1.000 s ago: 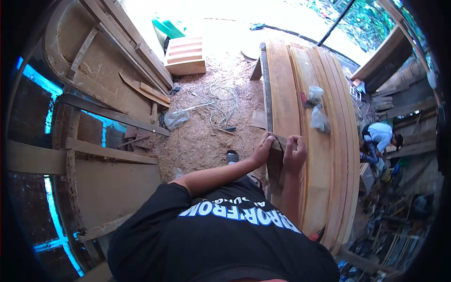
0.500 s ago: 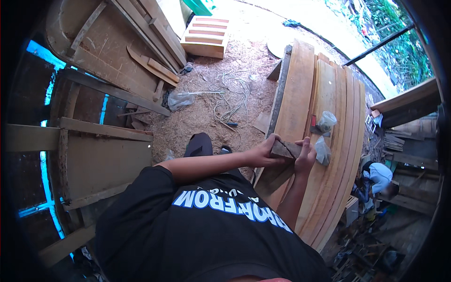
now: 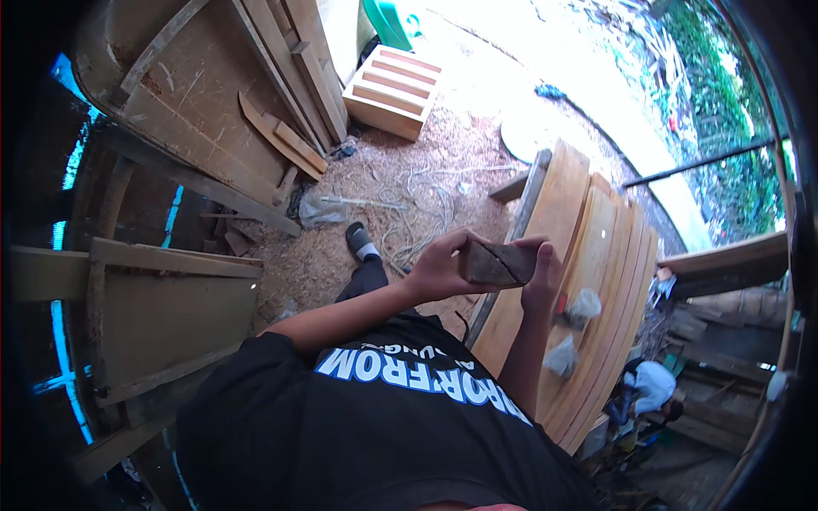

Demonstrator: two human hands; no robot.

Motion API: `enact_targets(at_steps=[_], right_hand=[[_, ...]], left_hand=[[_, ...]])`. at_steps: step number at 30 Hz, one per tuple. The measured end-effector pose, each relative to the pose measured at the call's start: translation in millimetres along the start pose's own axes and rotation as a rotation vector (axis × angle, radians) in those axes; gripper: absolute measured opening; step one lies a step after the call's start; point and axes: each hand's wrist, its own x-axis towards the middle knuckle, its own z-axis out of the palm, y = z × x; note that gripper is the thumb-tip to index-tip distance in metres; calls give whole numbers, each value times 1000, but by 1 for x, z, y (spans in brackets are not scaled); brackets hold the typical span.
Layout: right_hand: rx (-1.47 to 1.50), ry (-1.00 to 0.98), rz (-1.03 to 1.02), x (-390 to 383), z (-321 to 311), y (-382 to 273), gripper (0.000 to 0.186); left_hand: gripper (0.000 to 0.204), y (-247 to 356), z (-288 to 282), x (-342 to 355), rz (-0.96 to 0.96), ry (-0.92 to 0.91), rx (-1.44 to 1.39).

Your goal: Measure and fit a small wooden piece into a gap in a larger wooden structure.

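A dark brown wooden block (image 3: 501, 265) with a slanting black slit across its face is held up in front of my chest. My left hand (image 3: 438, 267) grips its left end, the thumb and fingers wrapped round it. At the other end my right hand (image 3: 541, 278) closes on the block, the thumb along its edge. What lies behind the block is hidden. Just beyond my right hand is a stack of long planks (image 3: 555, 198) on a bench. Two clear plastic bags, one upper (image 3: 585, 305) and one lower (image 3: 561, 358), rest on the planks beside a small red item (image 3: 560, 303).
A slatted wooden box (image 3: 394, 92) stands on the shaving-strewn floor, near a pale tangled cord (image 3: 423, 204) and a plastic bag (image 3: 322, 209). Wooden panels (image 3: 183, 111) lean at the left. Another person (image 3: 653, 387) crouches at the lower right, past the bench.
The block is turned more squarely to view and sits further left and higher, clear of the bench edge. My foot now shows further forward, and the whole view has shifted.
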Motion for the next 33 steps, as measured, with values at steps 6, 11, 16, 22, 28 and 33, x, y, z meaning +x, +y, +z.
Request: enact_targets(at_steps=[6, 11, 16, 22, 28, 33], right_hand=[[-197, -125, 43, 136, 76, 5, 49], [-272, -525, -85, 235, 133, -17, 35], [-471, -836, -345, 308, 206, -38, 68], [-635, -925, -595, 416, 320, -23, 57], [-450, -1237, -716, 518, 459, 39, 37], [-380, -1383, -985, 554, 562, 132, 29]], left_hand=[[64, -38, -106, 107, 42, 97, 179], [60, -60, -194, 164, 76, 149, 308], [62, -63, -283, 204, 133, 232, 405], [64, -93, -370, 245, 93, 394, 474], [69, -170, -436, 259, -120, 706, 397], [71, -233, -457, 241, -313, 939, 580]])
